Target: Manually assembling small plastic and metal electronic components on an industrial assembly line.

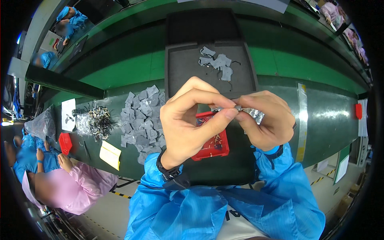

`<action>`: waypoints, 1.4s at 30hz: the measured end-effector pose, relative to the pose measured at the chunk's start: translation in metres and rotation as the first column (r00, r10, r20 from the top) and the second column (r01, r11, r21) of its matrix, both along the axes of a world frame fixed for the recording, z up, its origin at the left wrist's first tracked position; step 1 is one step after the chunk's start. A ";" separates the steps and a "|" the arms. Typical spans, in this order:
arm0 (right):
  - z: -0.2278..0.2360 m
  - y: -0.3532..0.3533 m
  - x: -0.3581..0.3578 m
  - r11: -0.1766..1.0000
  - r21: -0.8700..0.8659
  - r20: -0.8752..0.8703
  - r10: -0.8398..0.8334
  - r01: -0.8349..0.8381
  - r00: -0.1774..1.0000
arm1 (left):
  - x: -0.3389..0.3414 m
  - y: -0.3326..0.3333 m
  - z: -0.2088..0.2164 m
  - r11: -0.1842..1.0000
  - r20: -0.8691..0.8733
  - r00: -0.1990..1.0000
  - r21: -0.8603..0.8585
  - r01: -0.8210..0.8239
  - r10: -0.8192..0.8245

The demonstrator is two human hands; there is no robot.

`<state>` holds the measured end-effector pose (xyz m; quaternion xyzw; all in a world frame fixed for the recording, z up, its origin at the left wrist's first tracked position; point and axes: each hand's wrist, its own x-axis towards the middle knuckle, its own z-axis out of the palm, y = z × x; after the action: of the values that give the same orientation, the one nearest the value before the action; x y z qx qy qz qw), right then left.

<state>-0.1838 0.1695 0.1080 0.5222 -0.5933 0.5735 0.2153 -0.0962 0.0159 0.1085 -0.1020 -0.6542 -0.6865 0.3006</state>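
Note:
Both hands meet in front of me, over a red bin (221,152) with small loose parts in it. Thumb and forefinger of my left hand (186,120) pinch a small, thin grey piece (216,108) seen nearly edge-on. My right hand (274,122) is closed on the same piece at its right end, fingertips almost touching the left ones. The fingers hide most of it, so its exact kind is unclear. Just beyond, several flat grey pieces (221,61) with short black wires lie in a black tray (174,76).
Left of my hands spreads a heap of flat grey pieces (140,114). Past it lie a bundle of dark wires (100,122), a yellow paper (110,155) and a red box (65,143). A co-worker in pink (80,186) sits close at the left. Shiny tape (302,120) crosses the green table.

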 end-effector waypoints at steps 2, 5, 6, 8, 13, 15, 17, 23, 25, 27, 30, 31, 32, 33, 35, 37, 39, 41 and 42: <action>0.002 0.003 0.001 0.999 0.031 -0.022 -0.005 0.006 1.000 | 0.001 -0.003 0.001 0.998 0.016 1.000 -0.062 -0.026 0.027; 0.000 0.005 -0.003 1.000 0.015 -0.051 0.023 -0.022 0.998 | 0.002 -0.002 0.003 0.998 0.015 1.000 -0.056 0.000 0.001; 0.001 0.005 -0.002 1.000 0.016 -0.052 0.022 -0.021 0.998 | 0.002 -0.003 0.005 0.998 0.014 1.000 -0.055 0.000 0.000; 0.004 0.006 0.002 1.000 0.002 -0.032 -0.021 0.021 0.999 | 0.002 -0.004 0.009 0.995 0.006 0.999 -0.090 0.045 -0.044; 0.002 0.009 0.002 0.997 -0.038 -0.044 -0.075 0.073 0.996 | 0.003 -0.016 0.011 0.977 0.057 0.998 -0.209 0.044 -0.032; 0.003 0.010 0.000 0.996 -0.029 -0.076 -0.087 0.085 0.993 | 0.004 -0.017 0.012 0.962 0.063 0.998 -0.273 0.029 -0.012; 0.007 0.011 -0.003 0.988 -0.007 -0.203 -0.153 0.155 0.967 | 0.006 -0.015 0.014 0.957 0.055 0.998 -0.290 -0.013 0.030; 0.016 0.021 -0.001 0.981 0.136 -0.288 -0.093 0.137 0.953 | 0.008 -0.013 0.021 0.922 0.015 0.997 -0.381 -0.065 0.077; 0.016 0.021 -0.003 0.982 0.131 -0.289 -0.095 0.138 0.953 | 0.006 -0.014 0.019 0.915 -0.008 0.997 -0.397 -0.070 0.072; 0.016 0.020 -0.004 0.983 0.126 -0.290 -0.094 0.135 0.953 | 0.006 -0.016 0.018 0.907 -0.031 0.997 -0.414 -0.078 0.071; 0.015 0.017 -0.005 0.991 0.090 -0.270 -0.074 0.102 0.960 | 0.006 -0.017 0.017 0.908 -0.033 0.999 -0.416 -0.049 0.039; 0.016 0.017 -0.005 0.992 0.082 -0.270 -0.068 0.094 0.960 | 0.006 -0.017 0.017 0.911 -0.033 0.999 -0.409 -0.049 0.039; 0.016 0.017 -0.005 0.994 0.075 -0.270 -0.062 0.086 0.961 | 0.006 -0.016 0.018 0.914 -0.034 0.999 -0.402 -0.049 0.039; 0.016 0.017 -0.006 0.994 0.076 -0.269 -0.062 0.085 0.961 | 0.006 -0.017 0.018 0.915 -0.033 0.999 -0.401 -0.050 0.040; 0.014 0.017 -0.008 0.993 0.091 -0.282 -0.040 0.069 0.958 | 0.006 -0.018 0.018 0.906 -0.035 0.998 -0.418 -0.066 0.056; 0.016 0.016 -0.008 0.995 0.090 -0.259 -0.019 0.044 0.966 | 0.007 -0.019 0.021 0.915 -0.010 1.000 -0.402 -0.031 0.030; 0.018 0.016 -0.007 0.996 0.087 -0.235 0.003 0.018 0.972 | 0.008 -0.020 0.021 0.923 0.015 1.000 -0.386 0.004 0.003; 0.018 0.016 -0.006 0.996 0.091 -0.216 0.008 0.012 0.976 | 0.008 -0.021 0.020 0.916 0.021 1.000 -0.400 0.012 -0.004; 0.018 0.016 -0.006 0.996 0.091 -0.216 0.009 0.011 0.976 | 0.008 -0.021 0.020 0.916 0.021 1.000 -0.400 0.012 -0.003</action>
<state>-0.1902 0.1858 0.1256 0.5905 -0.5925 0.4852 0.2547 -0.0886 -0.0056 0.1283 -0.1568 -0.7832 -0.5405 0.2642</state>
